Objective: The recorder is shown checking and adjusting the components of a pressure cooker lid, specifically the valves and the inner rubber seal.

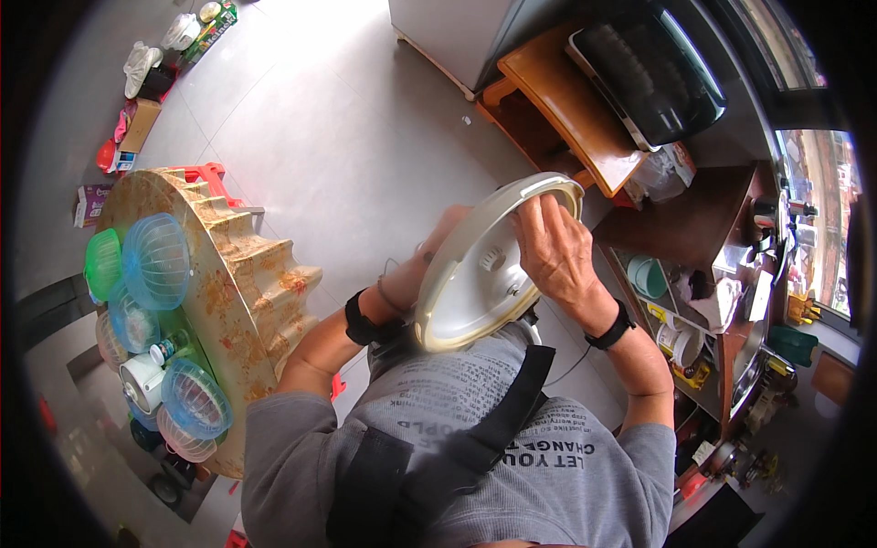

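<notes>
A round pressure cooker lid (478, 290) is tilted up in front of my chest, its pale metal inner face towards me. A yellowish sealing ring (441, 344) runs along its rim, and a small slotted vent guard (493, 259) and a knob-like fitting sit on the inner face. My left hand (448, 226) holds the lid from behind at its left side, with the fingers mostly hidden. At the upper right rim, my right hand (555, 248) has its fingers curled and pressed against the lid's inner edge.
To the left stands a round table (228, 374) with a patterned cloth, bearing several plastic baskets (157, 260) and a white mug (142, 382). An oven (650, 78) rests on a wooden stand (575, 100) at the upper right. Cluttered shelves (681, 306) line the right side.
</notes>
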{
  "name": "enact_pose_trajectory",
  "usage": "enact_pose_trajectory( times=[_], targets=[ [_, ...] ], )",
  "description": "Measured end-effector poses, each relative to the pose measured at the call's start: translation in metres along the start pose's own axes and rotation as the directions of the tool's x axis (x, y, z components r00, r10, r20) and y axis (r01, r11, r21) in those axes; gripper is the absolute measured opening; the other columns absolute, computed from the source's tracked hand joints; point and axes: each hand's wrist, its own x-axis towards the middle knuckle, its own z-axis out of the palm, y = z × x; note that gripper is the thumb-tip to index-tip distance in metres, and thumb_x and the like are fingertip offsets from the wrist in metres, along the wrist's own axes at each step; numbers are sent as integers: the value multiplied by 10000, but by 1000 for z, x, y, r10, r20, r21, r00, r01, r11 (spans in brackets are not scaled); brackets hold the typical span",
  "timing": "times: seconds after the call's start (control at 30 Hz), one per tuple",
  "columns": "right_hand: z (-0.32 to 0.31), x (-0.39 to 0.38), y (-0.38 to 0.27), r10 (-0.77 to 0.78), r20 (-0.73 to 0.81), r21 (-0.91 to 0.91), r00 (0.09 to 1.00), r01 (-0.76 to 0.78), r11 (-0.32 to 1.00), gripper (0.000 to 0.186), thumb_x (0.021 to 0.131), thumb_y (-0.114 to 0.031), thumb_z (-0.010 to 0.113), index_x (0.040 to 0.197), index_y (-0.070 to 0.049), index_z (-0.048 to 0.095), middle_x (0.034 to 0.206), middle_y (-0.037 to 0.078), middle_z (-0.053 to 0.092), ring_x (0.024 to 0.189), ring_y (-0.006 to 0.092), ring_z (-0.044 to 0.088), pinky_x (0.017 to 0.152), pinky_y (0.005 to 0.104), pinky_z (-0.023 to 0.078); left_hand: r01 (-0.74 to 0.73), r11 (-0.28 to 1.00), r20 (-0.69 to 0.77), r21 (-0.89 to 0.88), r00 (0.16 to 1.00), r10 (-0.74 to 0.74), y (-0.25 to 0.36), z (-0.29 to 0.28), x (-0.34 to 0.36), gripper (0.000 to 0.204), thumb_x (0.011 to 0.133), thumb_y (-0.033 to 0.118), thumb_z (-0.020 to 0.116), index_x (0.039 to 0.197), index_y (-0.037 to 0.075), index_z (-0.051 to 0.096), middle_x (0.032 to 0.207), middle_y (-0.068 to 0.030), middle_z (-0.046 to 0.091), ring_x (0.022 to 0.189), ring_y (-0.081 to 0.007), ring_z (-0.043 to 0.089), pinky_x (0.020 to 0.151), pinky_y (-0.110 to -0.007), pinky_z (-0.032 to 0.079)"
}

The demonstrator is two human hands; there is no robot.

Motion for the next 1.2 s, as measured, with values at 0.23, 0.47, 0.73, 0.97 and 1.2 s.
enact_pose_trajectory(
  times=[0.23,0.47,0.73,0.97,1.2],
  targets=[
    [7,-2,-16,96,-120,170,988,-75,983,181,773,-70,627,887,-9,500,686,85,439,554,208,507,489,314,438,243,947,7,-212,969,-247,-6,2,-12,464,927,220,477,1318,-3,363,1285,-130,405,1183,-219,412,989,-335,345],
    [1,-7,-20,294,-189,294,937,-232,927,182,758,-38,641,879,-15,506,681,117,455,555,261,517,493,347,425,313,845,-21,-434,934,-357,23,18,8,422,910,293,504,1201,-11,482,1126,-82,522,1020,-140,486,848,-298,424],
    [3,-26,-17,489,-162,592,857,-312,743,266,754,-57,730,891,-15,506,711,97,540,563,178,562,510,291,458,365,842,174,-398,931,-321,24,15,41,330,888,281,550,1068,4,568,919,20,562,847,-40,495,681,-222,446],
    [13,-29,-21,584,-336,652,739,-265,711,294,701,-20,765,898,0,548,775,82,565,603,153,583,537,250,475,475,778,173,-411,879,-445,27,21,47,241,899,207,558,1048,18,571,898,55,551,802,-18,490,624,-187,434],
    [14,-23,-21,568,-376,628,732,-249,738,290,700,37,721,939,12,559,813,99,567,647,182,571,579,268,478,444,768,166,-462,894,-417,19,19,43,253,909,220,541,1058,19,569,909,48,557,809,-19,502,632,-188,444]
  ],
)
